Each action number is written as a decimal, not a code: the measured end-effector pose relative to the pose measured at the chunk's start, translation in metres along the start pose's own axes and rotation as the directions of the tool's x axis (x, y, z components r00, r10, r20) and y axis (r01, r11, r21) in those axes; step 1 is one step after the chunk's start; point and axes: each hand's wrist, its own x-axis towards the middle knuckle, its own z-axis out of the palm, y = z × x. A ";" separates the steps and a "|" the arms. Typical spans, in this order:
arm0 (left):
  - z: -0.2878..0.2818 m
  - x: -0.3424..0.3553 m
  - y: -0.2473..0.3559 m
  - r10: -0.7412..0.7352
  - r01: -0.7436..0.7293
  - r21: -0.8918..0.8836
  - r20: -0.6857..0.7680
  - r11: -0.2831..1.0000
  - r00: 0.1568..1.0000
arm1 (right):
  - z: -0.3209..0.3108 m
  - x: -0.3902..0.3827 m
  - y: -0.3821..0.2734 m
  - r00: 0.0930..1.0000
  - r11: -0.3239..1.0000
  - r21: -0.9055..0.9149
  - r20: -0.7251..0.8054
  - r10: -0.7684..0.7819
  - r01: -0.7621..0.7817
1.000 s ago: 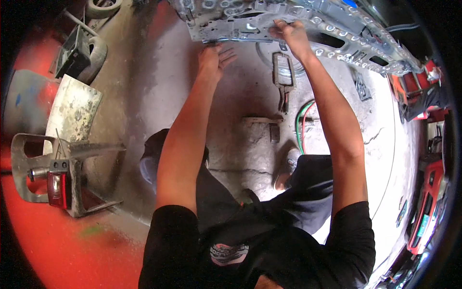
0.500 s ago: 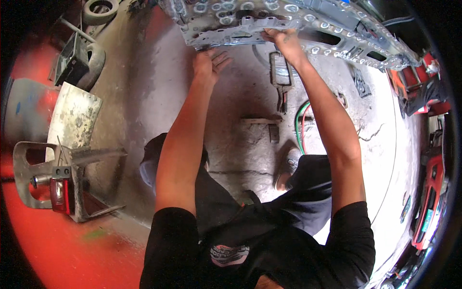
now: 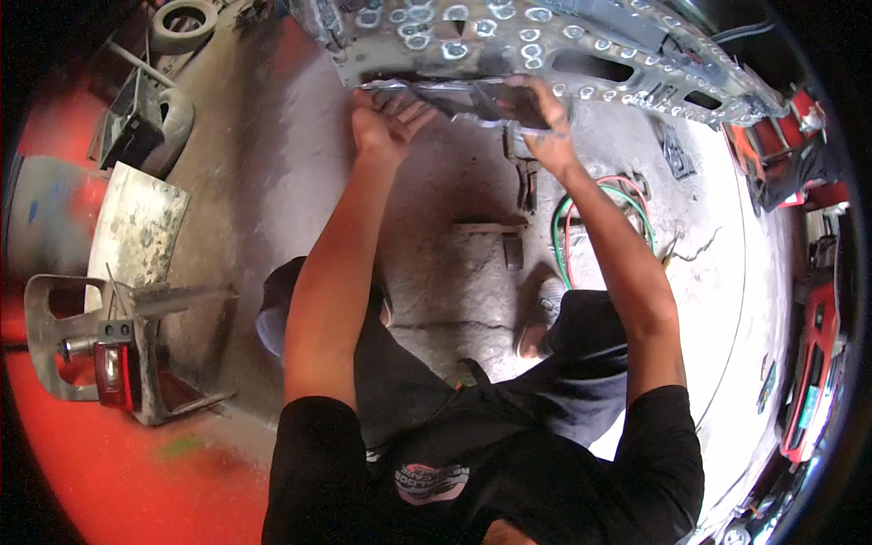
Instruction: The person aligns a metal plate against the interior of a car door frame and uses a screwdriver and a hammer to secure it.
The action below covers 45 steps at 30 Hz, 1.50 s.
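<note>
A long narrow metal bracket (image 3: 463, 102), its dark glossy side showing, spans both hands just below a large grey car-body panel (image 3: 495, 27) covered in round bare-metal spots. My left hand (image 3: 381, 127) supports the bracket's left end, with its fingers curled loosely beneath. My right hand (image 3: 549, 127) grips the right end, fingers over the top edge. The bracket partly hides a long metal tool (image 3: 525, 177) lying on the concrete floor below.
Tyres (image 3: 183, 25), a black crate (image 3: 132, 123), a pale panel (image 3: 136, 218) and a plastic chair with a tail lamp (image 3: 116, 371) line the left. Red and green hoses (image 3: 563, 227) coil by my right foot. A red bumper (image 3: 813, 372) is at far right.
The bracket has come down from against the spotted panel and turned so its dark side shows. My left hand moved slightly left and down; my right hand moved down and rotated with it.
</note>
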 end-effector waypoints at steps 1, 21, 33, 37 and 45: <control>0.003 -0.005 0.002 0.035 -0.034 -0.026 0.042 0.999 0.998 | 0.002 -0.004 -0.001 0.999 0.994 -0.101 0.018 -0.040 0.042; -0.002 -0.065 -0.002 -0.066 0.010 0.370 0.139 0.929 0.988 | 0.004 -0.119 -0.039 0.961 0.471 -0.844 0.273 -0.034 0.257; 0.007 -0.056 -0.015 -0.112 0.059 0.341 0.138 0.938 0.984 | -0.024 -0.122 -0.066 0.976 0.732 -0.650 0.188 -0.107 0.205; 0.010 -0.053 -0.013 -0.078 0.059 0.274 0.060 0.960 0.995 | -0.026 -0.106 -0.053 0.992 0.839 -0.530 0.083 -0.095 0.125; -0.002 -0.031 0.004 0.039 -0.011 0.154 -0.182 0.988 0.983 | 0.008 -0.064 -0.022 0.999 0.879 -0.476 0.017 -0.028 0.032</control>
